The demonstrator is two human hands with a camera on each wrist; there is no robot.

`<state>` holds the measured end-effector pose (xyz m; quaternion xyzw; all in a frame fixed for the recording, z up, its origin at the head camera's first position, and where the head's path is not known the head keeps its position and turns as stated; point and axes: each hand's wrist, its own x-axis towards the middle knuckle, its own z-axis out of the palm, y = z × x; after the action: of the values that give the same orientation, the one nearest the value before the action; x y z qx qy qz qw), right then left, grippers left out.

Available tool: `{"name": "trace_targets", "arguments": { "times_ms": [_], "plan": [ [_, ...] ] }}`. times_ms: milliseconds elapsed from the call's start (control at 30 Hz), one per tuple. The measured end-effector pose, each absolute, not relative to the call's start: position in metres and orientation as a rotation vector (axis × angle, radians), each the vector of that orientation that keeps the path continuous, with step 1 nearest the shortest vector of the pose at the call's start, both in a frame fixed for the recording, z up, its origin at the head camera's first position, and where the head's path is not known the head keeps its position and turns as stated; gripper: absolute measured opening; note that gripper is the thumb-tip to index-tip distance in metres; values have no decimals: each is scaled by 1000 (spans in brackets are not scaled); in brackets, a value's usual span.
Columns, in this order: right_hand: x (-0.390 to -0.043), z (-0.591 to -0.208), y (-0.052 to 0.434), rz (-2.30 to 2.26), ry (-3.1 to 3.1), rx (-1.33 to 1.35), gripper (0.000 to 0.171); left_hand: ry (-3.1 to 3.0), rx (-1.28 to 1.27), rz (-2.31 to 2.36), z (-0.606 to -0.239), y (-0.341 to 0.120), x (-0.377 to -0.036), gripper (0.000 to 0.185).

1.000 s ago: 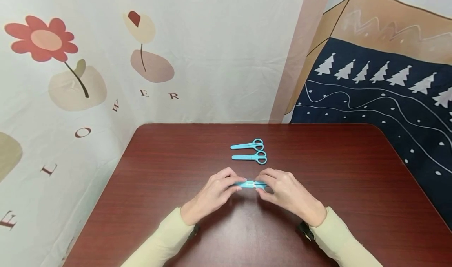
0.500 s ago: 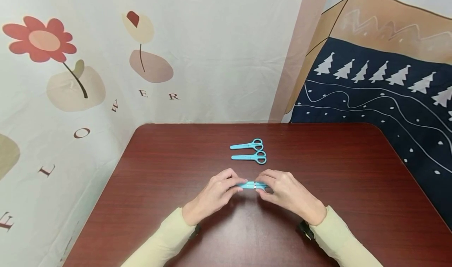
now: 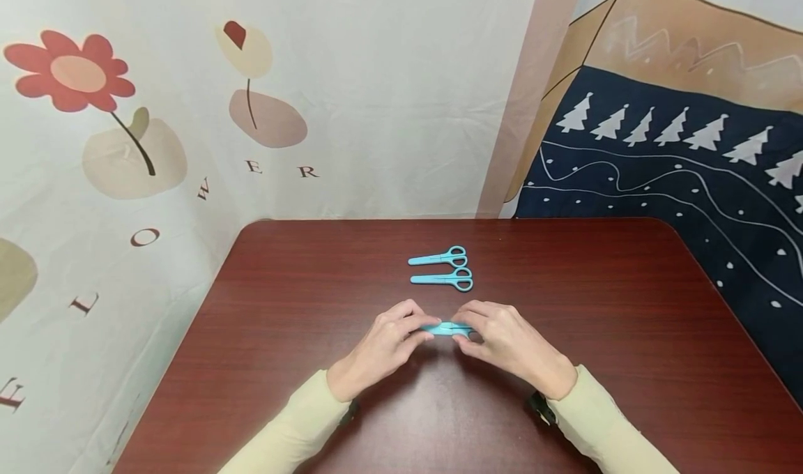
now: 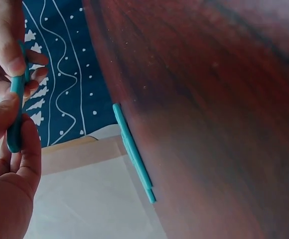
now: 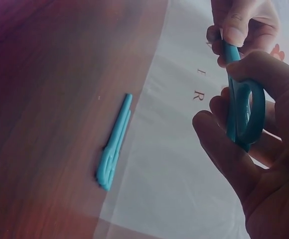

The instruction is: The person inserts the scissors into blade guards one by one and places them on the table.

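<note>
A pair of light-blue scissors (image 3: 447,328) with its blade cover on is held level between both hands above the table. My left hand (image 3: 387,338) pinches the cover (image 4: 16,127) between thumb and fingers at the tip end. At the other end my right hand (image 3: 507,338) grips the scissors near the handle, and one finger loop (image 5: 254,112) shows beside its fingers in the right wrist view. Two more covered light-blue scissors, an upper pair (image 3: 439,258) and a lower pair (image 3: 442,279), lie side by side beyond the hands, handles to the right.
The dark red-brown table (image 3: 282,286) has rounded far corners. Behind it hangs a pale cloth (image 3: 389,111) printed with flowers and letters. On the right is a navy cloth (image 3: 627,174) with white trees.
The narrow shiny gap between the blade cover and the handle has closed as the two parts came together. Both hands keep nearly the same place and the same hold.
</note>
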<state>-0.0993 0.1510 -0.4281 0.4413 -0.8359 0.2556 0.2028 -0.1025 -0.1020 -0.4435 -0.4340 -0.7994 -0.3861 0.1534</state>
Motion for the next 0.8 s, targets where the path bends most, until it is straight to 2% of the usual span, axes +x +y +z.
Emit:
{"name": "trace_targets", "arguments": {
  "times_ms": [400,800],
  "plan": [
    [-102,-434,153,721,-2365,1201,25,-2347,-1206,-1131,-443,-100,-104,26],
    [-103,-435,154,598,-2548,1012,17,-2450,-1137,-1061,-446,-96,-109,21]
  ]
}}
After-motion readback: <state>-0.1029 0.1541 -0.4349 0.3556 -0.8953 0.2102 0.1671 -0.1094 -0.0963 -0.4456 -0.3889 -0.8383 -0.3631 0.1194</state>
